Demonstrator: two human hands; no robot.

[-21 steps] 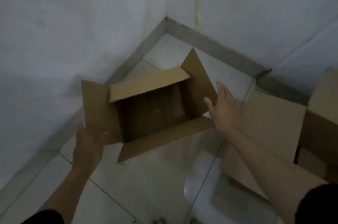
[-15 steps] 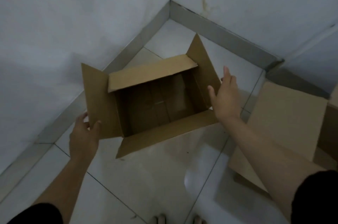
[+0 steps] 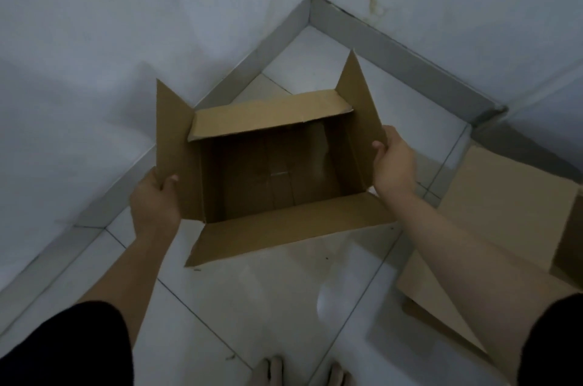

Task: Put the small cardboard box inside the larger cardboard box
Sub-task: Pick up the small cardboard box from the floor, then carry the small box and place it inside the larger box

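Observation:
An open brown cardboard box (image 3: 284,228) stands on the tiled floor in a room corner, all of its top flaps spread and its inside bare. My left hand (image 3: 154,202) grips the lower edge of the box's left flap, thumb on the inner face. My right hand (image 3: 394,164) holds the right flap near its lower corner, fingers curled over the edge. A second cardboard box (image 3: 492,202) sits at the right, its open flap lying toward me; the frame cuts off most of it. Which box is the small one I cannot tell.
White walls (image 3: 94,54) meet in a corner behind the open box, with a grey skirting strip (image 3: 394,38) along the floor. Pale glossy floor tiles (image 3: 268,306) stretch toward me. My bare toes (image 3: 274,373) show at the bottom edge.
Both hands moved in from beside the box and closed on its side flaps. The side flaps now stand more upright, and the box appears nearer and larger in view.

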